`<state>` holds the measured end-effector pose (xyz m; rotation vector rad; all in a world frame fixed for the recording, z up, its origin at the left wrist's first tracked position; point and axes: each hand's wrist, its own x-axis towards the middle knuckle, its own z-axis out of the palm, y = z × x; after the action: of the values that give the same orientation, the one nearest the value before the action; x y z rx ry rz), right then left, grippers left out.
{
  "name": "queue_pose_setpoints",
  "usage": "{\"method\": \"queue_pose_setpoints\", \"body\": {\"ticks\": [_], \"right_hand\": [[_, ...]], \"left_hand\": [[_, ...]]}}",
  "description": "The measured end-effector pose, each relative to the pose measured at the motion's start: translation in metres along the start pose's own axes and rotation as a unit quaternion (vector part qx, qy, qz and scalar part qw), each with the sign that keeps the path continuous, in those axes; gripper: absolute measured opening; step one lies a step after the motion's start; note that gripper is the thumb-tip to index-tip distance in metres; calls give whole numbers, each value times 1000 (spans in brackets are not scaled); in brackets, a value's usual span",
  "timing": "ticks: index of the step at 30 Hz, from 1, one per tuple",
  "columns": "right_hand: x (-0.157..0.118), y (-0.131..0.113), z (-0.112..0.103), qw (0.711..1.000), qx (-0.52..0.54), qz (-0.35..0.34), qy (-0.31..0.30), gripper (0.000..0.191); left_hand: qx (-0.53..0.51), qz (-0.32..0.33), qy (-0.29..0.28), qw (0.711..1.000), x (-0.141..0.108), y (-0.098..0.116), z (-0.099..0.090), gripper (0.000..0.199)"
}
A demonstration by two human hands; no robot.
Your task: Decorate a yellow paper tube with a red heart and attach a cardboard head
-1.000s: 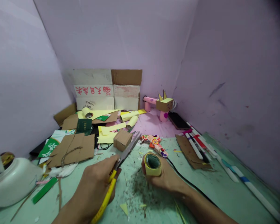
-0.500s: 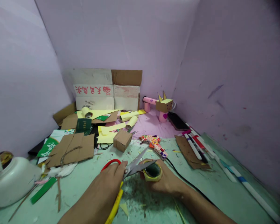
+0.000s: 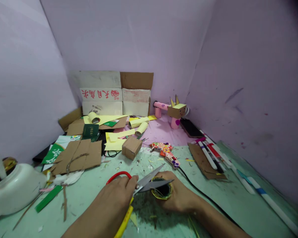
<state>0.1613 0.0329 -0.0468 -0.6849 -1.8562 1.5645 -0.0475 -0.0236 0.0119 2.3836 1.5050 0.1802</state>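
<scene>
My left hand (image 3: pixel 121 195) is closed around scissors (image 3: pixel 149 180) that have one red and one yellow handle. The blades stand apart, and the lower one lies across the mouth of a yellow paper tube (image 3: pixel 162 191) with a dark inside. My right hand (image 3: pixel 176 195) is wrapped round that tube, its open end facing me. Beyond the hands lie a small brown cardboard box (image 3: pixel 131 147) and a floral-patterned glue gun (image 3: pixel 166 152) with a black cable.
Cardboard pieces (image 3: pixel 86 157) and yellow paper (image 3: pixel 114 143) lie at the left. A white pot (image 3: pixel 20 188) stands at the near left. A pink model with a box head (image 3: pixel 176 111), a phone (image 3: pixel 191 128) and markers (image 3: pixel 208 155) are at the right.
The scissors and both hands have shifted slightly right. The lower blade now reaches further across the tube's mouth, and the tube's opening looks more tilted. The whole view has moved a little.
</scene>
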Motion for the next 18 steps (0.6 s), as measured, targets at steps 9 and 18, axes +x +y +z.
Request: {"method": "queue_pose_setpoints", "body": {"ticks": [9, 18], "right_hand": [[2, -2, 1, 1000, 8, -5, 1, 20], [3, 0, 1, 1000, -8, -18, 8, 20]], "left_hand": [[104, -49, -58, 992, 5, 10, -7, 53], [206, -10, 28, 978, 5, -13, 19, 54]]}}
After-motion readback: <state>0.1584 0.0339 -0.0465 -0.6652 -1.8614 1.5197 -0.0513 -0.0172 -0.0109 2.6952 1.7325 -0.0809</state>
